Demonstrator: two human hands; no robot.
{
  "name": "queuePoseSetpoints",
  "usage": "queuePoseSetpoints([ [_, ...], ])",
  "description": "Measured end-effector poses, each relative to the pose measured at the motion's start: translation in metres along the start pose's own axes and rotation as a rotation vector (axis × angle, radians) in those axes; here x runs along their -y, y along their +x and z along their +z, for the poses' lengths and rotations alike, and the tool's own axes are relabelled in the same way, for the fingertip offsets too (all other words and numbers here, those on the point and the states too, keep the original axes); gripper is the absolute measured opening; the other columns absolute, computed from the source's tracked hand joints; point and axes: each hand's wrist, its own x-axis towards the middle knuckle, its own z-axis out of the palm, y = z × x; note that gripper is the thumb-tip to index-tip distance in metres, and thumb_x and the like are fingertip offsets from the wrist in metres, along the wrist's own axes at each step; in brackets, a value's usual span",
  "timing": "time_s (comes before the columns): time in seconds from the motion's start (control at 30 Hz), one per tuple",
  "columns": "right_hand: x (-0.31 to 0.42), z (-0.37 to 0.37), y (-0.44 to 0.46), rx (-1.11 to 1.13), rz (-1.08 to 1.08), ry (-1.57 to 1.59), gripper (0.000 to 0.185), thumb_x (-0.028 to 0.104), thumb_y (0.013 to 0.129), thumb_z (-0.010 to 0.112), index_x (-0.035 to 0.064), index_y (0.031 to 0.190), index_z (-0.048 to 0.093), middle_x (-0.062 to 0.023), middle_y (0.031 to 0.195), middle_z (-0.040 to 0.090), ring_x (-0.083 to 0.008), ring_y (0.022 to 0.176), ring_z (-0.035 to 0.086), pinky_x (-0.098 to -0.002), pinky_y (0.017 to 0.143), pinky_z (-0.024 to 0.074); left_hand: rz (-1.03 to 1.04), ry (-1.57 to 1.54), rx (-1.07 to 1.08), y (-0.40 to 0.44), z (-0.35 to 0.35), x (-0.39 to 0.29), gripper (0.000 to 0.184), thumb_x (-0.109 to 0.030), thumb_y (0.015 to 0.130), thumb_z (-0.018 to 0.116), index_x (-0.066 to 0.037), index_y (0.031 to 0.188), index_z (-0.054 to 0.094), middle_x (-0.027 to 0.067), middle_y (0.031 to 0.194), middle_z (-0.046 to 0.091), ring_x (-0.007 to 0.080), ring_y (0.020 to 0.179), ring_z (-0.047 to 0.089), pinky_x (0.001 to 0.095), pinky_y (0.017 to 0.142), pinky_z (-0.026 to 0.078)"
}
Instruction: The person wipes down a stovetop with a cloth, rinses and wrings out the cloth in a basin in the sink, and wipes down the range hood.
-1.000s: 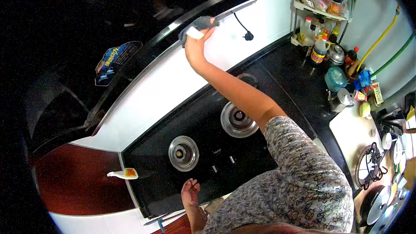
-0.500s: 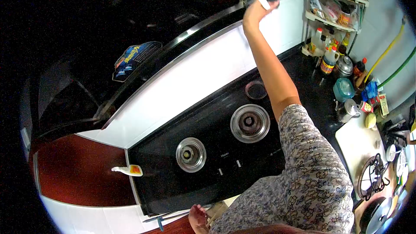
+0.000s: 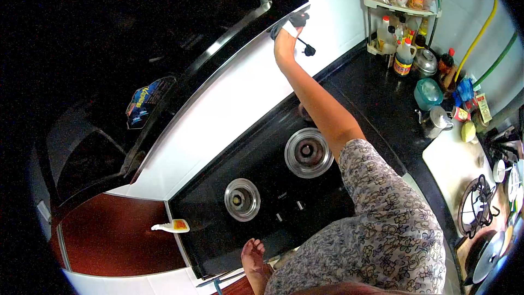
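My right hand (image 3: pixel 286 42) is raised at the lower edge of the black range hood (image 3: pixel 229 49), its fingers closed on a dark cloth (image 3: pixel 298 19) with a white patch. The cloth hides most of the fingers. Just right of the wrist, a small black piece (image 3: pixel 309 50) shows against the white wall, and I cannot tell whether it hangs from the cloth. My left hand (image 3: pixel 252 254) is low by the front edge of the black gas cooktop (image 3: pixel 262 229), palm up with loosely curled fingers a little apart and nothing in them. Two round metal burners (image 3: pixel 309 153) lie below my right arm.
A white spray bottle (image 3: pixel 171 226) stands left of the cooktop. On the right are a shelf rack (image 3: pixel 404 5) with bottles, a metal pot (image 3: pixel 435 122), a teal container (image 3: pixel 428 93), and a white cutting board (image 3: pixel 448 158) with a black wire rack (image 3: pixel 476 207).
The view has shifted. My right hand with the cloth has moved left and down, from beside the hood's corner to its lower edge. My left hand has come up slightly, its fingers more visible.
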Motion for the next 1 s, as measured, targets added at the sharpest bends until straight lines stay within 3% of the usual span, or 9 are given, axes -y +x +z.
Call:
queuePoseSetpoints([
  [0.13, 0.037, 0.017, 0.0, -0.128, -0.041, 0.081, 0.063, 0.025, 0.09, 0.04, 0.0, 0.138, 0.007, -0.027, 0.141, 0.004, -0.0377, 0.131, 0.01, -0.0382, 0.108, 0.0099, 0.017, -0.042, 0.047, 0.001, -0.006, 0.005, 0.022, -0.015, 0.083, 0.057, 0.001, 0.099, 0.054, 0.0121, 0.086, 0.058, 0.0229, 0.071, 0.053, 0.0328, 0.062, 0.045],
  [0.27, 0.07, 0.033, 0.002, -0.118, -0.069, -0.431, 0.061, 0.027, 0.09, 0.04, -0.0019, 0.136, 0.011, -0.0221, 0.142, 0.007, -0.0329, 0.132, 0.01, -0.0415, 0.108, 0.0083, -0.052, -0.114, 0.13, 0.017, -0.027, 0.009, 0.019, -0.016, 0.087, 0.053, -0.002, 0.099, 0.053, 0.0063, 0.086, 0.048, 0.0229, 0.076, 0.048, 0.0356, 0.067, 0.044],
  [0.33, 0.11, 0.047, 0.009, -0.049, -0.343, -0.05, 0.06, 0.026, 0.088, 0.042, 0.0015, 0.137, 0.017, -0.0182, 0.144, 0.005, -0.0414, 0.131, 0.006, -0.0493, 0.106, 0.0061, -0.237, -0.246, 0.444, 0.05, -0.062, 0.006, 0.018, -0.016, 0.087, 0.053, -0.002, 0.1, 0.053, 0.0059, 0.086, 0.048, 0.0231, 0.078, 0.048, 0.0358, 0.067, 0.044],
  [0.37, 0.139, 0.057, 0.011, -0.067, -0.433, -0.172, 0.061, 0.025, 0.088, 0.042, 0.0038, 0.138, 0.015, -0.018, 0.144, 0.003, -0.044, 0.13, 0.003, -0.0508, 0.106, 0.0052, -0.334, -0.305, 0.601, 0.064, -0.071, 0.007, 0.018, -0.016, 0.087, 0.053, -0.003, 0.1, 0.054, 0.0057, 0.086, 0.048, 0.0233, 0.078, 0.048, 0.0359, 0.067, 0.044],
  [0.53, 0.24, 0.084, 0.026, -0.187, -0.889, -0.252, 0.07, 0.023, 0.081, 0.05, 0.0073, 0.139, 0.013, -0.0192, 0.144, 0.004, -0.051, 0.127, 0.007, -0.0563, 0.103, 0.0094, -0.171, -0.241, 0.515, 0.065, -0.033, 0.009, 0.019, -0.018, 0.086, 0.056, -0.003, 0.097, 0.053, 0.0046, 0.085, 0.047, 0.0212, 0.076, 0.048, 0.0348, 0.066, 0.043],
  [0.63, 0.208, 0.059, 0.027, -0.057, -0.783, -0.395, 0.064, 0.035, 0.087, 0.039, 0.0056, 0.139, 0.015, -0.02, 0.143, 0.005, -0.0484, 0.127, 0.01, -0.0545, 0.104, 0.0083, -0.081, -0.139, 0.443, 0.04, 0.02, 0.004, 0.017, -0.019, 0.087, 0.056, -0.005, 0.096, 0.052, 0.0042, 0.081, 0.047, 0.0176, 0.069, 0.045, 0.0321, 0.061, 0.04],
  [0.8, 0.1, 0.024, 0.006, -0.016, -0.482, -0.554, 0.07, 0.029, 0.085, 0.048, -0.0033, 0.136, 0.013, -0.0219, 0.143, 0.007, -0.0417, 0.13, 0.01, -0.0471, 0.106, 0.0091, -0.055, -0.237, 0.316, 0.041, 0.03, 0.015, 0.016, -0.015, 0.086, 0.051, -0.002, 0.095, 0.054, 0.0053, 0.071, 0.047, 0.0171, 0.058, 0.042, 0.0307, 0.052, 0.038],
  [0.93, 0.155, 0.064, 0.037, -0.291, -0.554, -0.51, 0.065, 0.023, 0.081, 0.053, -0.0023, 0.133, 0.023, -0.0246, 0.138, 0.016, -0.044, 0.118, 0.028, -0.0522, 0.097, 0.0252, -0.188, -0.427, 0.589, 0.095, -0.038, 0.041, 0.014, -0.018, 0.087, 0.047, -0.006, 0.088, 0.055, 0.0033, 0.062, 0.041, 0.0144, 0.052, 0.038, 0.0301, 0.048, 0.037],
  [1.0, 0.241, 0.074, 0.053, -0.242, -0.64, -0.301, 0.065, 0.024, 0.08, 0.053, -0.0029, 0.132, 0.024, -0.0247, 0.138, 0.017, -0.0448, 0.117, 0.028, -0.0522, 0.098, 0.0245, -0.143, -0.322, 0.634, 0.086, -0.042, 0.04, 0.011, -0.016, 0.088, 0.051, -0.005, 0.09, 0.052, 0.0047, 0.079, 0.045, 0.0177, 0.063, 0.038, 0.0301, 0.056, 0.034],
])
